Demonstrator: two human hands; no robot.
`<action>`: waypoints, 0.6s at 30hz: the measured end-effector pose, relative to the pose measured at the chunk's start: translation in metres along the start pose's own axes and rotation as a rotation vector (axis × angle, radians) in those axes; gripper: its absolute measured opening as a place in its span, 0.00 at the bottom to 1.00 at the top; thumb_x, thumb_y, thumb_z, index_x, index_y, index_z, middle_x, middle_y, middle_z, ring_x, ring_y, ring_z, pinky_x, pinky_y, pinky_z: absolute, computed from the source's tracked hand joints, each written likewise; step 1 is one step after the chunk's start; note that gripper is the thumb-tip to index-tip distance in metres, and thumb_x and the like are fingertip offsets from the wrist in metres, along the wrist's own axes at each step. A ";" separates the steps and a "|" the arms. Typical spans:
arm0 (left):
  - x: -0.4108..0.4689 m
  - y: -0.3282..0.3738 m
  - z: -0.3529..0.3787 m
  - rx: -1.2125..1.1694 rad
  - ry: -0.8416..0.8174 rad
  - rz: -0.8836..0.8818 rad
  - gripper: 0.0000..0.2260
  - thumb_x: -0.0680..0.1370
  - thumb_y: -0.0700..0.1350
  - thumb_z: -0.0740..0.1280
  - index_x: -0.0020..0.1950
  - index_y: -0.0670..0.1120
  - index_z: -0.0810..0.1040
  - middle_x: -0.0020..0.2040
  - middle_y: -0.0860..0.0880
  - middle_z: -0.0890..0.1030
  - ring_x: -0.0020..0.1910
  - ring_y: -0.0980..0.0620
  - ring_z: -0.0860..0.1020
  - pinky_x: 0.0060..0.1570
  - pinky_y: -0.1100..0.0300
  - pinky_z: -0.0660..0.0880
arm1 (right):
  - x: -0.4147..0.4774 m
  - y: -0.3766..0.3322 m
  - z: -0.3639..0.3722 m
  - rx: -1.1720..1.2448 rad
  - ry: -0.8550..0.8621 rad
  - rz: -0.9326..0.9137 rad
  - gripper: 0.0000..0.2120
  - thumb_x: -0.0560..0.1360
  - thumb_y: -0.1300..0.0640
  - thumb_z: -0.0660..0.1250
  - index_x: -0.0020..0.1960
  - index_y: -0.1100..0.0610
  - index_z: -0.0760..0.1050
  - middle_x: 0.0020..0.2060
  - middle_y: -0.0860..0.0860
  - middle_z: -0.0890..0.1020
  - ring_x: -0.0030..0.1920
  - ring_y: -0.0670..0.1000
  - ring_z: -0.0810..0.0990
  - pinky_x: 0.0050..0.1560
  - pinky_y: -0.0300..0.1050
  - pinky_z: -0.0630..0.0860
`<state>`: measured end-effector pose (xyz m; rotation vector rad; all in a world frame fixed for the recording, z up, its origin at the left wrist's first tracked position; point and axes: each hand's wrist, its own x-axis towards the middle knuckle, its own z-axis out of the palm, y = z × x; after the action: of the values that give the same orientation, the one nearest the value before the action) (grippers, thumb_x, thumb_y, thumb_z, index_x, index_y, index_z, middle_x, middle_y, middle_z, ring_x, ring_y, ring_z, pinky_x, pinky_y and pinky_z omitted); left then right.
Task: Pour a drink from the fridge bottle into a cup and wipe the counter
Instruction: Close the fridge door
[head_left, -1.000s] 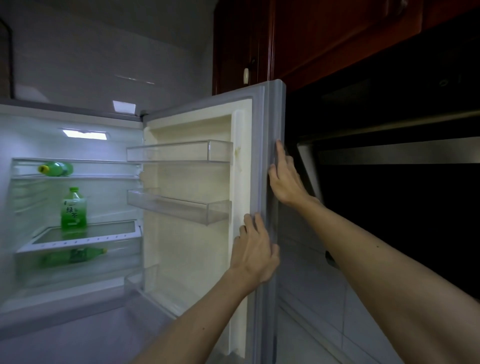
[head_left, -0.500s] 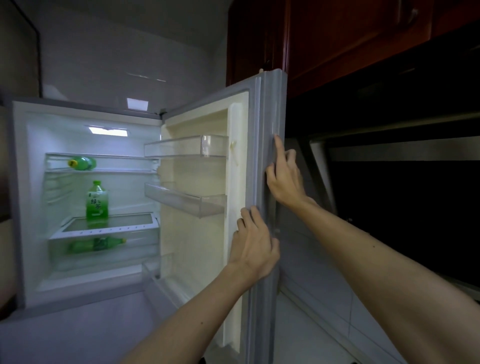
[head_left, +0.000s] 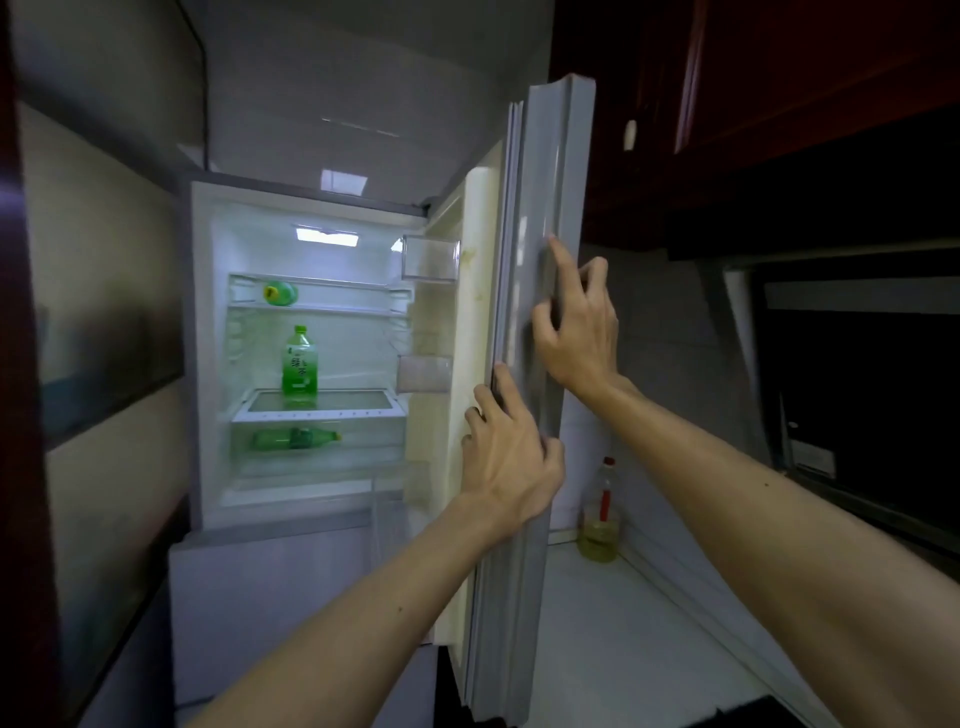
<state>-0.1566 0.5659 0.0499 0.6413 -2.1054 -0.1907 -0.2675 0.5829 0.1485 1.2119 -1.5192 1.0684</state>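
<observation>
The fridge (head_left: 208, 364) stands open and lit. One green drink bottle (head_left: 300, 361) stands upright on the glass shelf. A second green bottle (head_left: 280, 293) lies on the top shelf, and a third (head_left: 296, 438) lies in the clear drawer below. The fridge door (head_left: 550, 171) faces me edge-on. My left hand (head_left: 511, 457) grips the door's edge from the inner side. My right hand (head_left: 576, 327) holds it higher up, thumb on the edge and fingers on the outer face, index finger pointing up. No cup is in view.
A white counter (head_left: 623, 649) lies right of the door, with an oil bottle (head_left: 600, 519) standing in its back corner. Dark red cabinets (head_left: 779, 78) hang above, and a dark range hood (head_left: 857, 364) is at the right. A wall panel (head_left: 104, 312) bounds the left.
The door has swung further open and now shows edge-on. Both hands stayed on it. My view has shifted right and down, bringing the counter and oil bottle into sight.
</observation>
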 end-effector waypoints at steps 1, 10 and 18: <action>-0.002 -0.009 -0.006 0.012 0.002 -0.021 0.43 0.74 0.53 0.63 0.77 0.38 0.40 0.67 0.38 0.62 0.61 0.39 0.69 0.54 0.50 0.73 | 0.001 -0.012 0.004 0.002 0.006 -0.021 0.29 0.74 0.57 0.62 0.74 0.53 0.64 0.48 0.57 0.68 0.40 0.51 0.70 0.34 0.48 0.74; 0.005 -0.099 -0.060 0.095 0.061 -0.178 0.47 0.76 0.61 0.62 0.76 0.36 0.37 0.71 0.36 0.60 0.65 0.39 0.68 0.57 0.47 0.72 | 0.010 -0.110 0.068 -0.015 0.047 -0.249 0.32 0.72 0.54 0.65 0.75 0.59 0.64 0.47 0.58 0.73 0.40 0.49 0.70 0.29 0.39 0.70; 0.023 -0.170 -0.079 0.149 0.105 -0.277 0.37 0.81 0.53 0.56 0.76 0.32 0.40 0.70 0.33 0.62 0.65 0.36 0.69 0.57 0.47 0.72 | 0.016 -0.178 0.130 0.031 -0.038 -0.125 0.40 0.74 0.49 0.63 0.78 0.64 0.51 0.59 0.60 0.71 0.52 0.57 0.72 0.40 0.51 0.79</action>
<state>-0.0406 0.4172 0.0511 1.0114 -1.9366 -0.1516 -0.1109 0.4272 0.1500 1.3369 -1.4400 0.9945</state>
